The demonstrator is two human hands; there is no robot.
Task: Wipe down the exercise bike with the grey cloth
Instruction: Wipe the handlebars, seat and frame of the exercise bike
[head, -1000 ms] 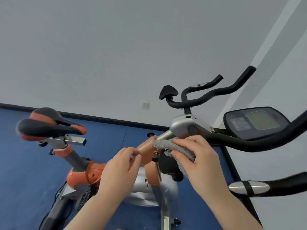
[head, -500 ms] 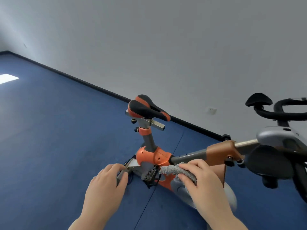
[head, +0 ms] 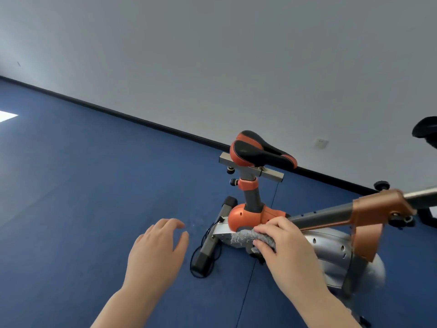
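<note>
The exercise bike [head: 331,247] stands on the blue floor, with an orange-and-black saddle [head: 260,151], a grey sloping frame tube [head: 324,216] and an orange joint [head: 246,216] under the seat post. My right hand [head: 286,252] is shut on the grey cloth [head: 246,236] and presses it against the frame just below the orange joint. My left hand [head: 158,252] hovers open over the floor to the left of the bike, touching nothing.
A black cable [head: 201,263] loops on the floor by the bike's rear foot bar [head: 212,237]. A white wall with a black skirting [head: 132,118] and a wall socket [head: 321,143] runs behind. A black handlebar part [head: 425,131] shows at the right edge.
My view has swung left from the handlebars to the saddle end. My right hand has slid the cloth down the frame tube to the orange joint. My left hand has come off the bike and opened.
</note>
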